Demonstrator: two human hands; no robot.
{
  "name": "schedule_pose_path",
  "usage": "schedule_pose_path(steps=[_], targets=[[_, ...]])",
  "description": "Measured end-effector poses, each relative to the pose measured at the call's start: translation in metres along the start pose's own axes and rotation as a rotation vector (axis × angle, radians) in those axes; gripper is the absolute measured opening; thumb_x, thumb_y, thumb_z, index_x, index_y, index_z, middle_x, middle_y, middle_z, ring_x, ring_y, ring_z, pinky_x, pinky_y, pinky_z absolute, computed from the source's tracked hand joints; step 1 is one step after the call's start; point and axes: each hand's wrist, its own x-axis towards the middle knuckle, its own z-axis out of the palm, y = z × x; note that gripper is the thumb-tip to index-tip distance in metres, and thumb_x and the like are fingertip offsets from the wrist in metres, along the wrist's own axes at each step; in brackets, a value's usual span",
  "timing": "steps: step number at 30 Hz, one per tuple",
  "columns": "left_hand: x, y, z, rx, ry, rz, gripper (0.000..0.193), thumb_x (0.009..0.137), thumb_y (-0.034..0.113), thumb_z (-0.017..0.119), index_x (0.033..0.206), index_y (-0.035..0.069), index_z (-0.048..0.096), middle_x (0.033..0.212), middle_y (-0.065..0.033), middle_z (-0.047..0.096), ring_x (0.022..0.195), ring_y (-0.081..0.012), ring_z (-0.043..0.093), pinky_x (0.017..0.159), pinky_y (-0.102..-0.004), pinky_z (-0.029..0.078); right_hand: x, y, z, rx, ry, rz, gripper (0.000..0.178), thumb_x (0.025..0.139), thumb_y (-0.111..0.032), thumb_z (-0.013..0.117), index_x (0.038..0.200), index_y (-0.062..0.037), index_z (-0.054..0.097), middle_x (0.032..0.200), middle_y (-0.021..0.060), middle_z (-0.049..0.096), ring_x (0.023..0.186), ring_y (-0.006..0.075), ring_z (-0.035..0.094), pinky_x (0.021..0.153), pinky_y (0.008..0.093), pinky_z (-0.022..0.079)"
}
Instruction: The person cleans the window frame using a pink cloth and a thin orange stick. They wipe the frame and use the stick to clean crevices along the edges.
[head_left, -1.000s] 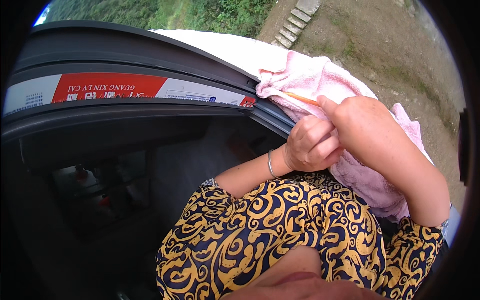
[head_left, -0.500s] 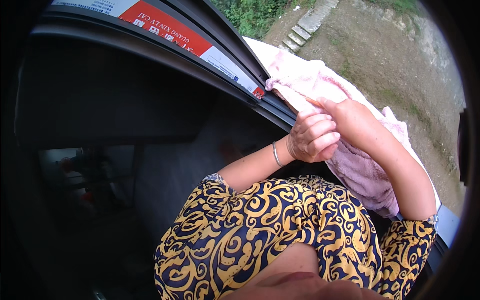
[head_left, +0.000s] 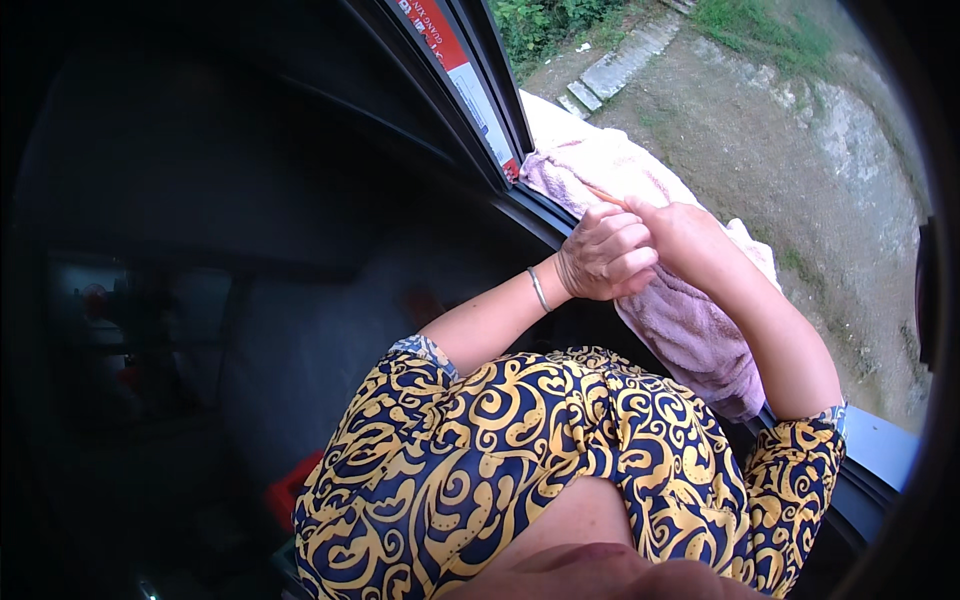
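Window frame (head_left: 502, 75) is swinging steeper in view; work is staying over the pink towel (head_left: 690, 335), right hand (head_left: 678, 232) gripping an orange stick (head_left: 606, 198), left hand (head_left: 608, 252) curling, any hold unclear.

Pink towel (head_left: 690, 345) draped across dark window rail (head_left: 545, 213) and white ledge (head_left: 548, 118).

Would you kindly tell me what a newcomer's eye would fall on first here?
Probably the gold-and-navy patterned top, filling the lower middle. Next, right of centre, the pink towel along the window edge, with a slim orange tool in the right grip. Then the red-and-white label on the dark frame, near the top.
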Motion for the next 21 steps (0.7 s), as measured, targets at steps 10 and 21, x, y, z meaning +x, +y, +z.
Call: schedule_pose_path(steps=[10, 21], targets=[[0.006, 0.01, -0.004, 0.015, -0.111, 0.061, 0.02, 0.076, 0.021, 0.069, 0.089, 0.011, 0.059, 0.089, -0.0046, 0.06, 0.082, -0.0202, 0.061, 0.074, -0.0342, 0.047, -0.119, 0.008, -0.034, -0.117, -0.105, 0.255, 0.033, 0.089, -0.014, 0.055, 0.121, -0.0147, 0.059, 0.071, 0.0233, 0.061, 0.068, 0.0376, 0.063, 0.064, 0.0466, 0.049], [-0.007, 0.006, -0.007, -0.045, -0.053, -0.201, 0.022, 0.075, 0.018, 0.069, 0.09, 0.007, 0.057, 0.083, -0.01, 0.06, 0.073, -0.0289, 0.06, 0.067, -0.0362, 0.05, -0.063, 0.002, 0.0, -0.193, 0.032, 0.09, 0.044, 0.083, -0.006, 0.051, 0.126, -0.0109, 0.051, 0.076, 0.0197, 0.064, 0.076, 0.0359, 0.065, 0.066, 0.0459, 0.05]])
